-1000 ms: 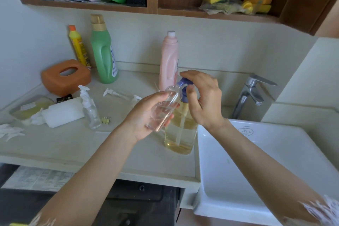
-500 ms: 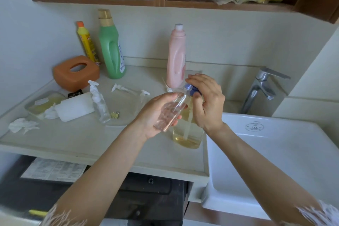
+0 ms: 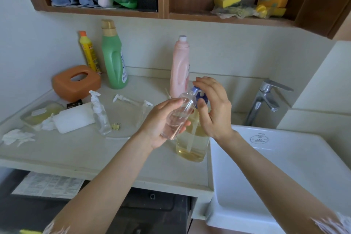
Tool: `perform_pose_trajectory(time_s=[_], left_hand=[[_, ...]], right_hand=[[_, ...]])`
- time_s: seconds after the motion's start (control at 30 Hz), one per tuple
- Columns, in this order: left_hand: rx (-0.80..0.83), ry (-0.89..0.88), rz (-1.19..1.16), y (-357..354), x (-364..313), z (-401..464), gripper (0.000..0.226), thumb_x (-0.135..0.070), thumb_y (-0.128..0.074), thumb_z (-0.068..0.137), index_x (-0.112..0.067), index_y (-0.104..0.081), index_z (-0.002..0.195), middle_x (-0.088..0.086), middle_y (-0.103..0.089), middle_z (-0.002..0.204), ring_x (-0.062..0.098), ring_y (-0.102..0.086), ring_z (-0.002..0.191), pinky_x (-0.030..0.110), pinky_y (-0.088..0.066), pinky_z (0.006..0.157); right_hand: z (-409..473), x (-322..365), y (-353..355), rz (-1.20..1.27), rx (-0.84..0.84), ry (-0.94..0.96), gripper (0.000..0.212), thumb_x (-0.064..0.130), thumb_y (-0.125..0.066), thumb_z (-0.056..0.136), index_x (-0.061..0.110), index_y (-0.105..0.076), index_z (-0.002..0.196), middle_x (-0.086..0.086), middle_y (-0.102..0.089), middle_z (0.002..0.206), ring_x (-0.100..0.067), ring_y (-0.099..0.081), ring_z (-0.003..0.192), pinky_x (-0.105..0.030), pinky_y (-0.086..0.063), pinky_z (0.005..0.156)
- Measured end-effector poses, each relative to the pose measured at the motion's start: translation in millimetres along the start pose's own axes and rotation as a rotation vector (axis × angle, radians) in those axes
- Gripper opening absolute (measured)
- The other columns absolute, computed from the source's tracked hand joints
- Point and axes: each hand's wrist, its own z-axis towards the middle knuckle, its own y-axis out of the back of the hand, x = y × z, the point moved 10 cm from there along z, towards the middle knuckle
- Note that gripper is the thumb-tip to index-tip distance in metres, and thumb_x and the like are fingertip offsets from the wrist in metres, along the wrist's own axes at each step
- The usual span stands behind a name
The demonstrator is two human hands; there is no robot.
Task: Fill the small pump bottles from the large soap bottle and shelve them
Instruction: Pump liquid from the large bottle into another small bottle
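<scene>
Head view: your left hand (image 3: pixel 161 121) grips the small clear plastic bottle (image 3: pixel 180 114) tilted, mouth at 1 o'clock under the blue pump head (image 3: pixel 198 95) your right hand (image 3: pixel 212 106) presses, catching soap from the large amber-filled bottle (image 3: pixel 191 144) on the pale counter (image 3: pixel 76 150).

An orange tissue box (image 3: pixel 76 82), green bottle (image 3: pixel 113 57) and pink bottle (image 3: pixel 179 66) stand near a faucet (image 3: pixel 266 99).

There are two small clear bottles (image 3: pixel 178 118) (image 3: pixel 100 118), one large soap bottle (image 3: pixel 191 140), and three tall bottles (image 3: pixel 114 59) (image 3: pixel 89 51) (image 3: pixel 180 68) at twelve o'clock.
</scene>
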Motion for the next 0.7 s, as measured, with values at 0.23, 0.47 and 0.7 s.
perform_pose_trajectory(time_s=[0.23,0.47,0.7], left_hand=[[-0.025,0.046,-0.008,9.0,12.8,1.6,0.035,-0.030,-0.074,0.072,-0.013,-0.066,0.101,0.007,-0.070,0.079,0.018,-0.061,0.052,0.021,-0.047,0.046],[-0.047,0.030,0.013,10.0,6.9,-0.6,0.043,-0.039,-0.070,0.061,-0.017,-0.068,0.098,0.003,-0.071,0.081,0.016,-0.064,0.055,0.022,-0.049,0.048],[-0.038,-0.019,0.031,2.6,-8.5,-2.1,0.039,-0.037,-0.068,0.062,-0.017,-0.068,0.097,0.003,-0.070,0.082,0.017,-0.065,0.057,0.022,-0.050,0.048]], right_hand=[[-17.6,-8.1,-9.9,-0.015,-0.079,0.039,0.052,0.031,-0.027,0.099,-0.004,-0.066,0.102,-0.013,-0.065,0.108,-0.027,-0.055,0.112,-0.034,-0.039,0.099],[-14.5,-1.7,-13.8,-0.065,0.009,0.085,0.049,0.030,-0.031,0.098,-0.005,-0.064,0.106,-0.015,-0.064,0.112,-0.030,-0.054,0.113,-0.033,-0.037,0.103],[6.9,-10.4,-2.4,-0.014,0.046,-0.036,0.041,0.022,-0.036,0.094,-0.003,-0.064,0.112,-0.014,-0.063,0.117,-0.027,-0.056,0.112,-0.025,-0.041,0.099]])
